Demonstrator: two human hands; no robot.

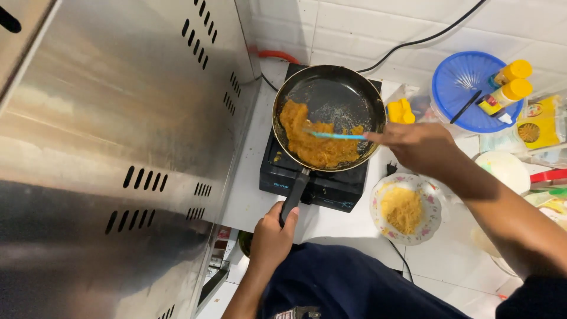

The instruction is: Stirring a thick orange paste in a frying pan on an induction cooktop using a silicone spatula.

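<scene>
Beside the steel cabinet [106,147], the left hand [273,235] is clamped on the frying pan's handle [294,194]. The frying pan [342,97] sits on a black stove [322,183], orange mash [313,142] heaped along its near side. The right hand [419,145] pinches a blue spatula [333,135]; stirring goes best with the pan steadied and strokes scraping flat. A floral bowl [406,208] sits rightward.

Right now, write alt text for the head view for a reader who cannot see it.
A person's right hand stirs orange paste with a blue utensil in a black frying pan on a single-burner stove, left hand gripping the pan handle. A floral bowl of yellow crumbs sits beside it.
</scene>
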